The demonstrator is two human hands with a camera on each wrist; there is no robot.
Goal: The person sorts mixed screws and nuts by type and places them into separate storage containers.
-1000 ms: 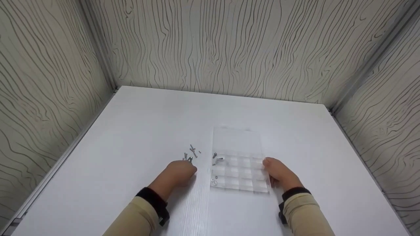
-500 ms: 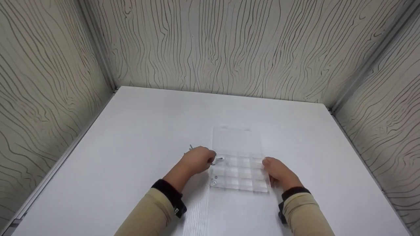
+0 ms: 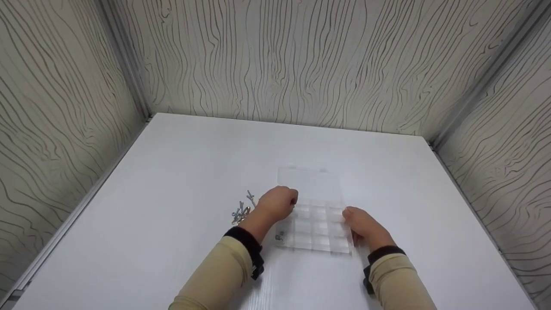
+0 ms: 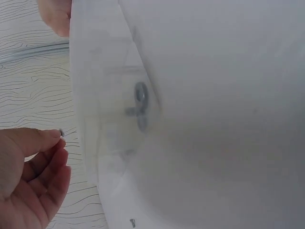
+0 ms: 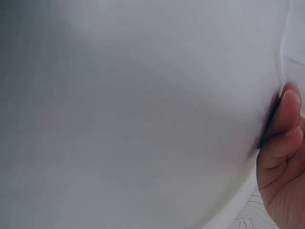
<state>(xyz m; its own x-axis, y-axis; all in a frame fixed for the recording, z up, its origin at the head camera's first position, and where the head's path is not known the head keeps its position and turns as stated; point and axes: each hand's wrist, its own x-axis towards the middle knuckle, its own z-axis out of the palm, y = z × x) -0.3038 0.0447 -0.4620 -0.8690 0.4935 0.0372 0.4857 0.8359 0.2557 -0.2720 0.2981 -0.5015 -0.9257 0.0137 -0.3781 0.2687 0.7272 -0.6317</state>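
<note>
Hands at clear box, left moved farther over, screws uncovered

**Tan cloth and black bands**

The left sleeve is plain, pale tan cloth — a curved crease crosses it low on the forearm. The right sleeve matches in colour, with soft folds just behind the wrist. Each ends at a wide black band, the left band and the right band alike. A small, dark, boxy block sits on the left one — its pale marking too small to read — and another dark block on the right. The hands are bare.
</note>
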